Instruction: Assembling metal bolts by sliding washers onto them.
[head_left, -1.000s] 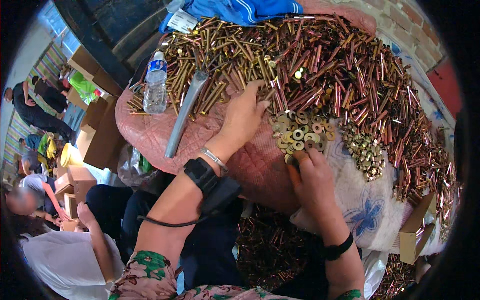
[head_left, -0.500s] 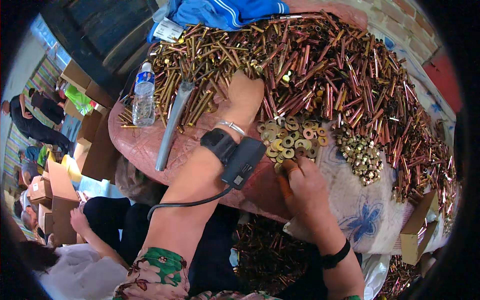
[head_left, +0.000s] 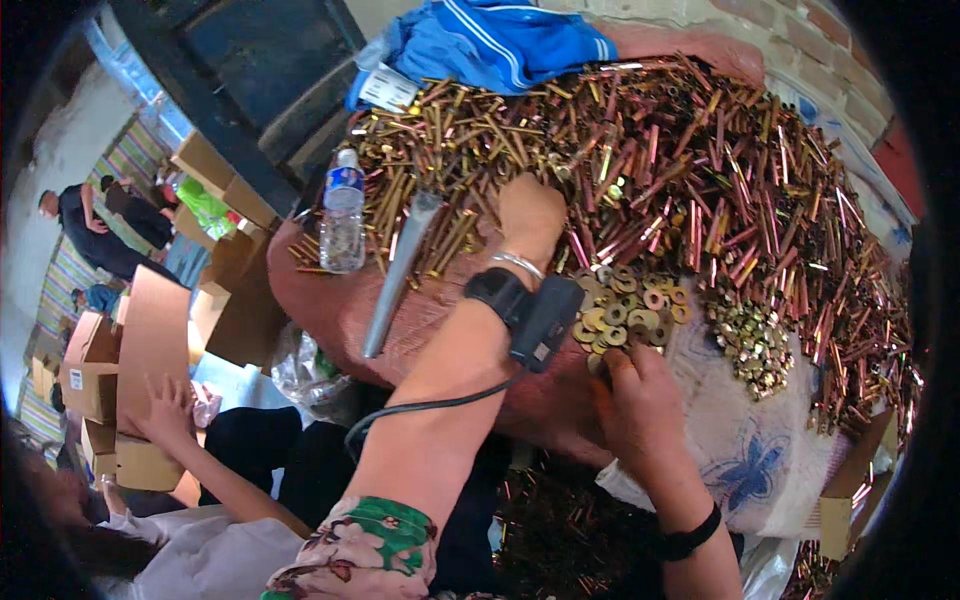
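My left hand point(head_left: 531, 215) reaches into the far heap of metal tubes point(head_left: 640, 150), coppery and gold. Its fingers are curled down among the tubes, and what they hold is hidden. My right hand point(head_left: 645, 400) is at the near edge of a small pile of flat round washers point(head_left: 630, 305). Its thumb and fingers are drawn together there; I cannot make out what lies between them. Just right of the washers is a mound of small brassy nuts point(head_left: 750, 345). A grey tapered metal bar point(head_left: 400, 280) lies left of my left forearm.
A clear plastic bottle point(head_left: 343, 215) stands at the heap's left edge, with a blue cloth point(head_left: 500, 45) behind. An open cardboard box point(head_left: 850, 500) sits at the right edge. At left, another person's hand point(head_left: 165, 410) touches a cardboard flap point(head_left: 155, 330); more people stand beyond.
The whole view has shifted, so things sit farther right and lower. My left hand's fingers have curled into the tubes. The other person's hand has moved up onto the cardboard.
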